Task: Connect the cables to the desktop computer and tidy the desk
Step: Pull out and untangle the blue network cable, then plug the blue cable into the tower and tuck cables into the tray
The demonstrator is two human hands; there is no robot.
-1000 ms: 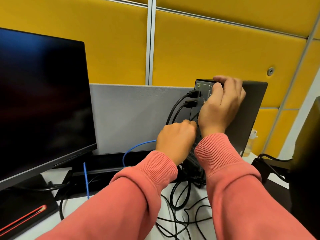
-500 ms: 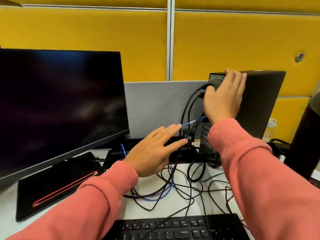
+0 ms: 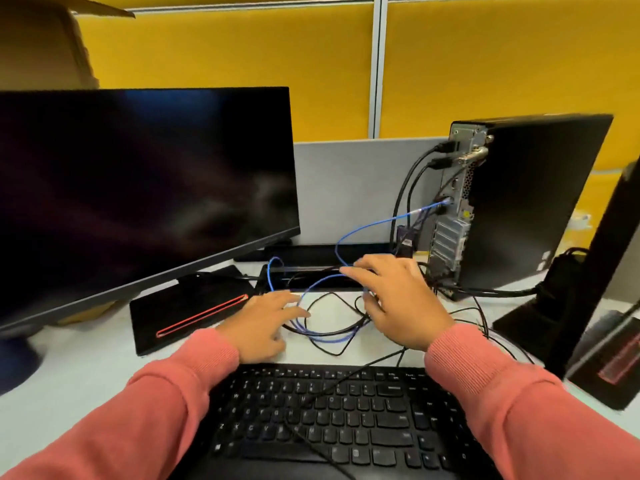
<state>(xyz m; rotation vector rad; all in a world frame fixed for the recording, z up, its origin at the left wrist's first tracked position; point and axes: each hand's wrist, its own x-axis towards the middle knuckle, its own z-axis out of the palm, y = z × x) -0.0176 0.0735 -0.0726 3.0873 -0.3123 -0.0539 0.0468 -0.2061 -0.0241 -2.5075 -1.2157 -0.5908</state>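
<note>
cabling looks done: the blue network cable [image 3: 398, 219] sits in the desktop tower [image 3: 526, 202]. tidying follows; left hand [image 3: 265, 323] and right hand [image 3: 398, 299] reach with slack, empty grip over loose cords [image 3: 332, 327], which need gathering.

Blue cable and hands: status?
Left hand open, fingers on the cable loops. Right hand open over the tangle. Blue cable plugged into desktop computer. Black cables still tangled behind keyboard.

Both arms reach up from the lower frame; left hand [image 3: 261, 323] and right hand [image 3: 398, 299] spread, fingers relaxed, at centre.
</note>
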